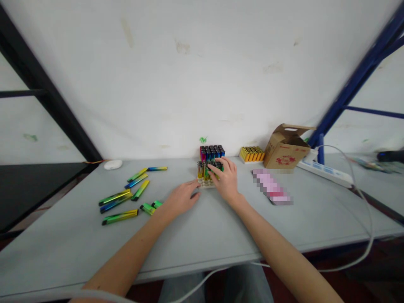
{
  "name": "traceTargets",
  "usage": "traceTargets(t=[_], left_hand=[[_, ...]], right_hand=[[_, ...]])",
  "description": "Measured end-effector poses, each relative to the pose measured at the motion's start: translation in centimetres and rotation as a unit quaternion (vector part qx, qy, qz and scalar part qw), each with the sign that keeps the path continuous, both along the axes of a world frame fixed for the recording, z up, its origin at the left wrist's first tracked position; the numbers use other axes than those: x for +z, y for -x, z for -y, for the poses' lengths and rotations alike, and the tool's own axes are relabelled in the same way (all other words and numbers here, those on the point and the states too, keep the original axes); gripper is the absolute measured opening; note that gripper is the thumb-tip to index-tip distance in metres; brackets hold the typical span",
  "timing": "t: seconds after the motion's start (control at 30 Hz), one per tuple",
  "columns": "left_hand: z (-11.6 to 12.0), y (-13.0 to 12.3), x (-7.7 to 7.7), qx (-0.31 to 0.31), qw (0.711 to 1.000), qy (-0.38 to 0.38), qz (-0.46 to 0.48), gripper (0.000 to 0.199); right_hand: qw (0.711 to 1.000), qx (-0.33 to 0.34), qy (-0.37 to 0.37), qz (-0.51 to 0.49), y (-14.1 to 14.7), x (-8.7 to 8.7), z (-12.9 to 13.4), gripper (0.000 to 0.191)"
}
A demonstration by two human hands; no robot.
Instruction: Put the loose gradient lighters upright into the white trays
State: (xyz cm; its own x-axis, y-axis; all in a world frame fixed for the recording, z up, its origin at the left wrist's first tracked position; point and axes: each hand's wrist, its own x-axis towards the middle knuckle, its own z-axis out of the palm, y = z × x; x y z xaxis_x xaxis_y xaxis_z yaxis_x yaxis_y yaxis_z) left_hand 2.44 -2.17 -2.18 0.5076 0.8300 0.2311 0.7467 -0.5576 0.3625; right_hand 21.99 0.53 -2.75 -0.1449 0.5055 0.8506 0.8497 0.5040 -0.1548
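A cream holed tray (205,184) stands near the middle of the table, with several upright lighters (200,170) in its holes. My right hand (226,177) reaches over the tray from the right. Its thumb and fingers pinch a green lighter (206,173) standing among the others; the palm hides part of the tray. My left hand (183,196) lies low on the table, its stretched fingertips touching the tray's left front corner and its thumb apart. Left of it are two green lighters (147,208), partly covered by my wrist.
Several green, blue and yellow lighters (120,216) lie scattered on the left. Behind the tray stand a block of blue and pink lighters (213,152) and a tray of yellow ones (251,155). An open cardboard box (285,151), power strip (328,173), pixelated pink item (272,187) and white case (112,164) are also here.
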Motion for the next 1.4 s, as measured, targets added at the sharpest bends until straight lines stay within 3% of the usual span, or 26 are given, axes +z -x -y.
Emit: traceTargets(t=[0.27, 0.37, 0.47, 0.57, 0.73, 0.9, 1.03, 1.17, 1.3, 1.4], left_hand=[[-0.5, 0.3, -0.1, -0.008, 1.0, -0.028, 0.004, 0.031], [-0.6, 0.8, 0.8, 0.108, 0.992, -0.054, -0.017, 0.035], [-0.6, 1.8, 1.5, 0.262, 0.96, -0.075, -0.062, 0.041], [-0.7, 2.8, 1.6, 0.346, 0.929, -0.064, -0.118, 0.051], [-1.0, 3.3, 0.9, 0.384, 0.913, 0.049, -0.132, 0.055], [-1.3, 3.9, 1.4, 0.414, 0.897, 0.021, -0.153, 0.058], [-1.5, 4.4, 1.5, 0.441, 0.883, 0.06, -0.146, 0.063], [-1.8, 3.7, 0.7, 0.406, 0.905, 0.024, -0.123, 0.061], [-2.4, 3.1, -0.2, 0.271, 0.961, -0.015, -0.052, 0.052], [-2.8, 3.6, -0.2, 0.179, 0.981, -0.076, -0.001, 0.053]], right_hand=[[0.998, 0.002, 0.037, 0.045, 0.2, 0.0, 0.3, 0.03], [0.996, 0.004, 0.051, 0.069, 0.5, 0.1, 0.7, 0.036], [0.995, -0.01, 0.067, 0.072, 0.5, 0.0, 0.9, 0.041], [0.995, -0.008, 0.073, 0.061, 0.3, -0.2, 1.0, 0.044], [0.997, -0.007, 0.071, 0.017, -0.3, -0.3, 1.2, 0.041], [0.996, -0.019, 0.082, -0.015, -0.9, -0.2, 1.2, 0.037], [0.996, -0.021, 0.085, -0.032, -1.1, -0.3, 1.1, 0.035], [0.996, -0.014, 0.08, -0.042, -1.0, -0.3, 1.1, 0.034], [0.995, -0.009, 0.086, -0.047, -1.0, -0.3, 1.2, 0.035], [0.994, -0.006, 0.093, -0.053, -1.0, -0.3, 1.2, 0.035]])
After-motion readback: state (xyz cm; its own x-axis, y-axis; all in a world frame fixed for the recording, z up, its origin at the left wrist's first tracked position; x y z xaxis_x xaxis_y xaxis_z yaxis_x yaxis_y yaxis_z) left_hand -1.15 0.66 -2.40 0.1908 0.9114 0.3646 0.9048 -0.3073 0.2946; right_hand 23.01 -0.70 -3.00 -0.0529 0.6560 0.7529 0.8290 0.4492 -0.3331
